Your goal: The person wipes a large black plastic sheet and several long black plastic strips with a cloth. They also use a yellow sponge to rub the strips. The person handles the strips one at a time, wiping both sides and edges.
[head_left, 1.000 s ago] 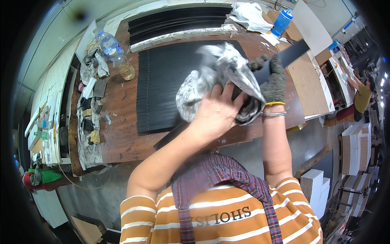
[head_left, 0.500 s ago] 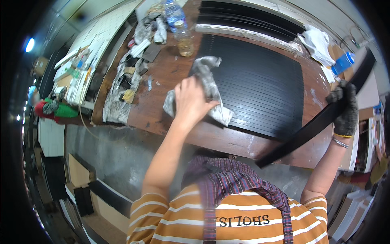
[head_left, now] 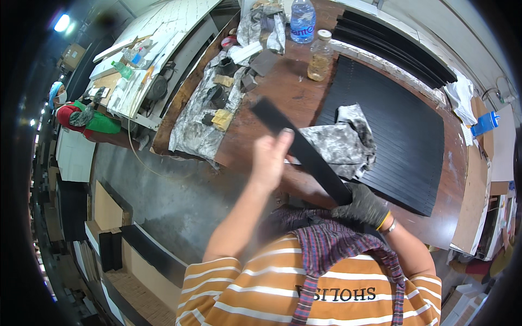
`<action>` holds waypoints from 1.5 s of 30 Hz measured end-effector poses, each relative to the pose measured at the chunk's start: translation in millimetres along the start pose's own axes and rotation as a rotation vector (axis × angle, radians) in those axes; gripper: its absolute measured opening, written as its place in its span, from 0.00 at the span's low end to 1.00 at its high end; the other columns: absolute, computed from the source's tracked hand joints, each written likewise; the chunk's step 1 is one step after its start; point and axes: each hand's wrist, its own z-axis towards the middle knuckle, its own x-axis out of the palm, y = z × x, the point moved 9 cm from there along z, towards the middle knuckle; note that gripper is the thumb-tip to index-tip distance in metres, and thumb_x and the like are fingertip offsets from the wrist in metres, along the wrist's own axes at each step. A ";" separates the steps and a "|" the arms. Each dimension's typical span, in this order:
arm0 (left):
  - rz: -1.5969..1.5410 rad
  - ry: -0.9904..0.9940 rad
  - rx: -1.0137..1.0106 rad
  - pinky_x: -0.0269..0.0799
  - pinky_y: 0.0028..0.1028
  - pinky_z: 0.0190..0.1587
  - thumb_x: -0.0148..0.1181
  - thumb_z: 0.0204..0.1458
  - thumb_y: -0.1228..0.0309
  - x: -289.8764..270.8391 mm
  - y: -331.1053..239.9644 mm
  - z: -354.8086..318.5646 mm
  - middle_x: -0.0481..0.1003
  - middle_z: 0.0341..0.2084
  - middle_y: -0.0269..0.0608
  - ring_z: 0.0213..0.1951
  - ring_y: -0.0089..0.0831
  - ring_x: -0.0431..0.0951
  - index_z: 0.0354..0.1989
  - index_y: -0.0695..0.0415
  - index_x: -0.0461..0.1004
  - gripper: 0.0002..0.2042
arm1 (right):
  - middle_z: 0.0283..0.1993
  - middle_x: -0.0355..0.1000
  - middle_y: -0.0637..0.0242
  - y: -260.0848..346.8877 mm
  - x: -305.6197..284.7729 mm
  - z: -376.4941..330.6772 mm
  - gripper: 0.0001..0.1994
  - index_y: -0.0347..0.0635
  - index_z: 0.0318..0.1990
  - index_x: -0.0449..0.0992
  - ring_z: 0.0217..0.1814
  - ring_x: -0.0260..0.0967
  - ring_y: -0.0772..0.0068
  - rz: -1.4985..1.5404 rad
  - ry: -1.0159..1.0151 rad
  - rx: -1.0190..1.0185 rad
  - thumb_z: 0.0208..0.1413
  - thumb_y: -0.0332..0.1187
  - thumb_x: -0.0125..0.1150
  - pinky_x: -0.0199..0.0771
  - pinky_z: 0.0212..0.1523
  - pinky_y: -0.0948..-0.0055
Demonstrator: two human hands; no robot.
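A long flat black slat (head_left: 311, 156) slants across in front of me, its far end up and to the left. My left hand (head_left: 269, 162), bare, grips it near that end with the thumb along its face. In a dark grey work glove with a yellow cuff, my right hand (head_left: 363, 206) is closed round the slat close to my body. Just beyond the slat a crumpled grey-stained white cloth (head_left: 350, 142) lies partly on a wide row of black slats (head_left: 408, 130) set side by side on the brown table (head_left: 255, 138).
A jar of amber contents (head_left: 321, 58) and a blue water bottle (head_left: 302, 22) stand at the back. More black strips (head_left: 391, 46) lie along the far edge. Sanding blocks (head_left: 222, 119) and rags are at the left. Another person (head_left: 89, 117) stands far left by a white bench.
My left hand has let go of the cloth and taken hold of the slat. My right hand has brought the slat leftward and in towards my body. The view has shifted left.
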 end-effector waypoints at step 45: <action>0.794 0.167 0.675 0.70 0.36 0.60 0.61 0.42 0.82 -84.6 -115.3 128.4 0.76 0.55 0.47 0.57 0.45 0.74 0.50 0.57 0.83 0.22 | 0.33 0.80 0.54 -54.8 25.0 -44.6 0.27 0.45 0.44 0.78 0.36 0.80 0.48 -0.387 -0.527 0.495 0.38 0.48 0.77 0.79 0.38 0.56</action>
